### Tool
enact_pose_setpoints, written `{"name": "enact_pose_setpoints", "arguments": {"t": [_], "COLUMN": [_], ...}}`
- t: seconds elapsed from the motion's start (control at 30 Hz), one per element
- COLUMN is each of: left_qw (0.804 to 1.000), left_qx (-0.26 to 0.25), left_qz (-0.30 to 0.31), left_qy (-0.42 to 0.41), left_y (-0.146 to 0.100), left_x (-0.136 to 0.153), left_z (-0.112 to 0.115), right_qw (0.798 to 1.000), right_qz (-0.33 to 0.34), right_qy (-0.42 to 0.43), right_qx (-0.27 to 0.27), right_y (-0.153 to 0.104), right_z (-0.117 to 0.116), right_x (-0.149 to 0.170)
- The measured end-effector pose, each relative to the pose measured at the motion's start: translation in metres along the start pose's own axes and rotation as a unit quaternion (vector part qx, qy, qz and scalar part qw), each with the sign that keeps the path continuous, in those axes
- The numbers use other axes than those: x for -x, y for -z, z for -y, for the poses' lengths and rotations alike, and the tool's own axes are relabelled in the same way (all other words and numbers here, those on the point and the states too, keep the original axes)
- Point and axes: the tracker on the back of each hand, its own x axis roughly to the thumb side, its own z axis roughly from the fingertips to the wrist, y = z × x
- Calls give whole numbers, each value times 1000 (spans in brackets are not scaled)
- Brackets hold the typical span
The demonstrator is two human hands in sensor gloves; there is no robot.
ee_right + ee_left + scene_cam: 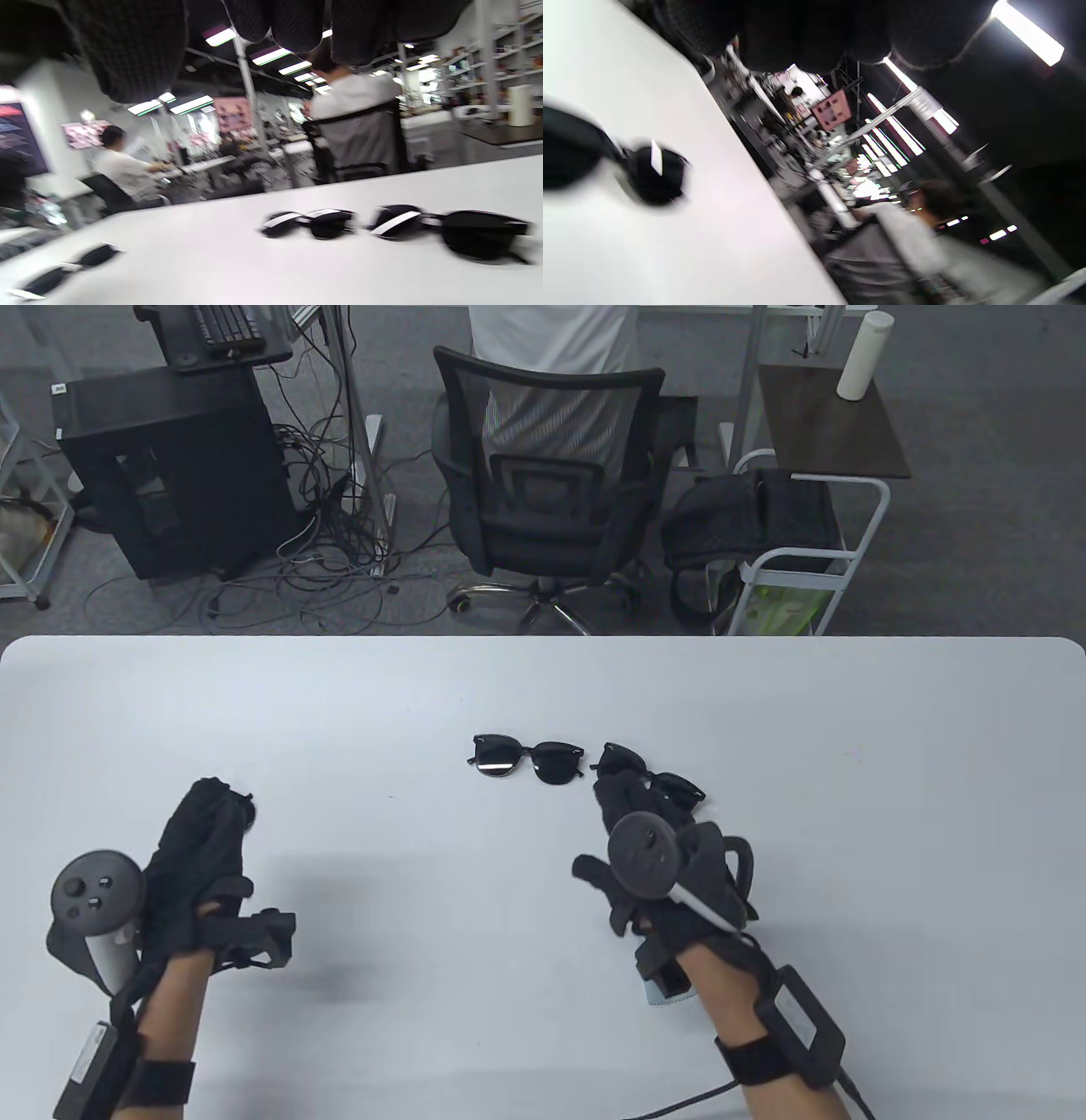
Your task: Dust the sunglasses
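Note:
Three black sunglasses lie on the white table. The middle pair lies untouched near the table's centre. A second pair lies just right of it, its near side hidden behind my right hand, whose straight fingers reach to it without holding it. In the right wrist view both pairs lie on the table below the fingertips. A third pair lies by my left hand, which rests flat with only a dark edge showing; in the blurred left wrist view that pair lies apart from the fingers.
Beyond the far table edge a person sits in a black mesh office chair. A white cart with a black bag stands at the right, a black computer tower and loose cables at the left.

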Motion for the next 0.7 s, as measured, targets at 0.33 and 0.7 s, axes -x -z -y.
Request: {"name": "enact_pose_setpoints", "arguments": {"t": [0.33,0.7], "left_qw": [950,920], "left_qx": [57,41], "left_qz": [-108,-133], "left_qy": [289,367], "left_y": [37,49], "left_x": [39,57], "left_z": [46,70], "right_qw": [998,996], "right_qz": [40,33], "right_qy": [40,62], "right_qx": [37,51], "right_y": [-51,-58], "right_z": [-49,-43], "right_x": [-26,-12]}}
